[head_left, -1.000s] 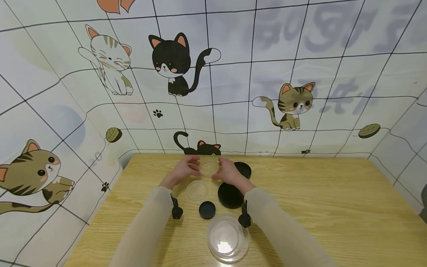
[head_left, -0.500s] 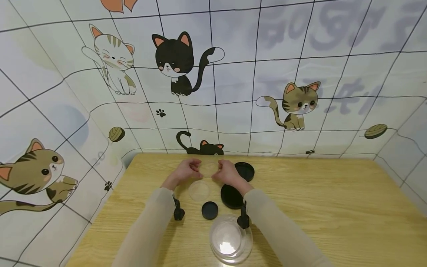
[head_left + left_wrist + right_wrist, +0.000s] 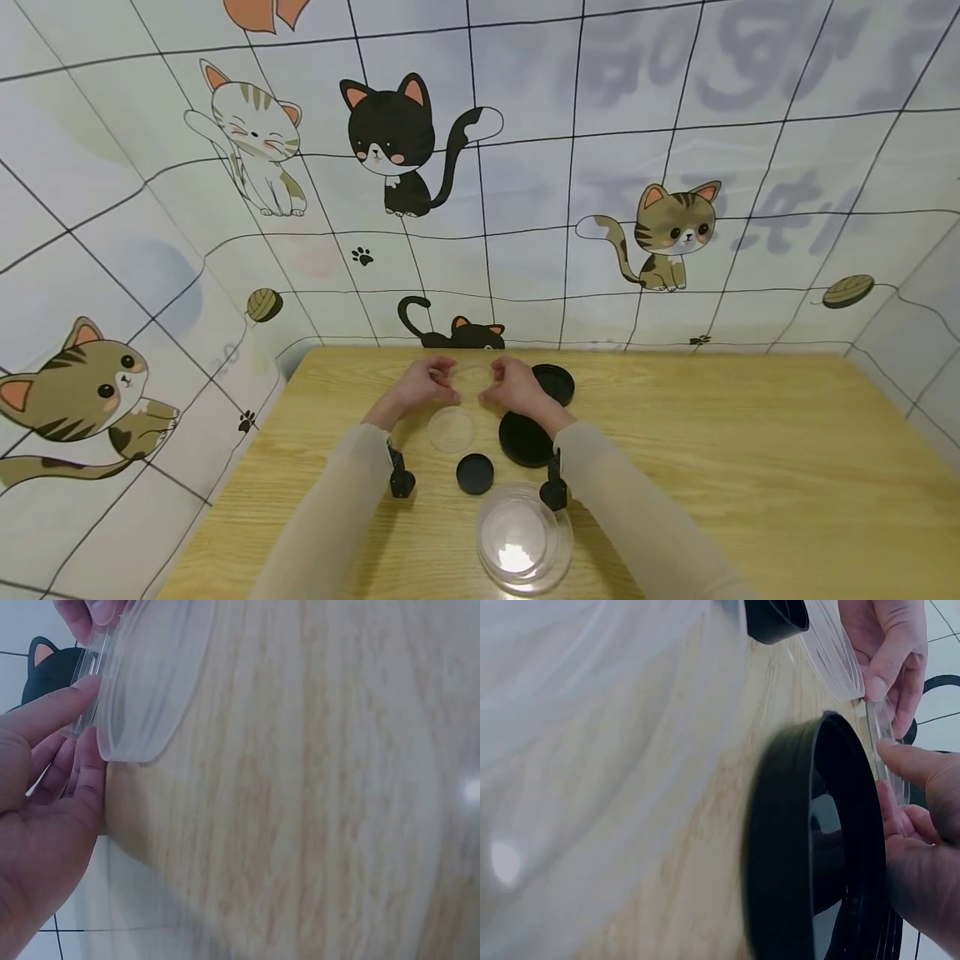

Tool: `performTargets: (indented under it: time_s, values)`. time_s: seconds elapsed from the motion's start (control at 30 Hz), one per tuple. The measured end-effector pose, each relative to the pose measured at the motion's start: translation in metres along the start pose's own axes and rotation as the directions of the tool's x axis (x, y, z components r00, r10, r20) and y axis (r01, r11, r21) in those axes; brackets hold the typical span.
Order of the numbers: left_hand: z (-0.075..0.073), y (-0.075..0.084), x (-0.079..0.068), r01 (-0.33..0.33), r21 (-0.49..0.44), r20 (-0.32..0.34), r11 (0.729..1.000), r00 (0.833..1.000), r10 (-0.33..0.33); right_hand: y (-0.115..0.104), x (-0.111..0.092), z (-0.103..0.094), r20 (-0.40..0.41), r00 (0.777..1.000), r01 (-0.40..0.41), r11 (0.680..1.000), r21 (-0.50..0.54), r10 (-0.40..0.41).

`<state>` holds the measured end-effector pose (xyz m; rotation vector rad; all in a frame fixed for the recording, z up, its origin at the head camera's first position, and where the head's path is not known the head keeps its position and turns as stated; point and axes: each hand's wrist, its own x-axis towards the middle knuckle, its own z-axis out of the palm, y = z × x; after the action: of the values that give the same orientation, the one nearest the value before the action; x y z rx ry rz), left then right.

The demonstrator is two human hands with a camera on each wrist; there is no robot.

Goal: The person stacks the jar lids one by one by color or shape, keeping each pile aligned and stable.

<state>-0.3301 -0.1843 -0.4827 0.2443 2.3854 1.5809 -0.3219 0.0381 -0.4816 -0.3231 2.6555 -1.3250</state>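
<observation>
"If we take the small dark cup [image 3: 475,473] as our marker, where is the thing being handled?"

"Well beyond the cup, towards the cat-patterned wall [image 3: 528,183]: a clear round dish [image 3: 472,382], near the far edge of the wooden worktop [image 3: 712,475]."

"And the hands?"

"Both are on that dish. The left hand [image 3: 424,383] pinches it between thumb and fingers, beyond the cup and to its left. The right hand [image 3: 519,390] does the same from the opposite side, beyond the cup and to its right."

"Is the dish raised, or does it rest on the wood?"

"I can't tell; it's see-through and the fingers cover its sides."

"What else is near the cup?"

"Just beyond it and slightly left lies a shallow translucent dish [image 3: 451,429]. Beyond it to the right is a large black dish [image 3: 521,442], partly under the right wrist, and farther out the same way, a second black dish [image 3: 555,383]."

"Anything on the person's side of the cup?"

"Yes, a stack of clear round containers [image 3: 517,537], a little to its right. Pale sleeves [image 3: 322,508] come in past the cup on both sides."
</observation>
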Motion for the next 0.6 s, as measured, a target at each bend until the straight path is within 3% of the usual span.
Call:
performTargets:
  time_s: [0.23,0.6]
  values:
    - [-0.001,0.01,-0.007,-0.026,-0.02,0.017,0.999,1.0,0.026,-0.002,-0.01,-0.014,0.013,0.999,0.037,0.992,0.117,-0.039]
    - [0.004,0.034,-0.034,-0.114,0.007,0.038,0.993,0.993,0.113,-0.007,-0.043,-0.041,0.018,0.994,0.104,0.973,0.205,-0.11]
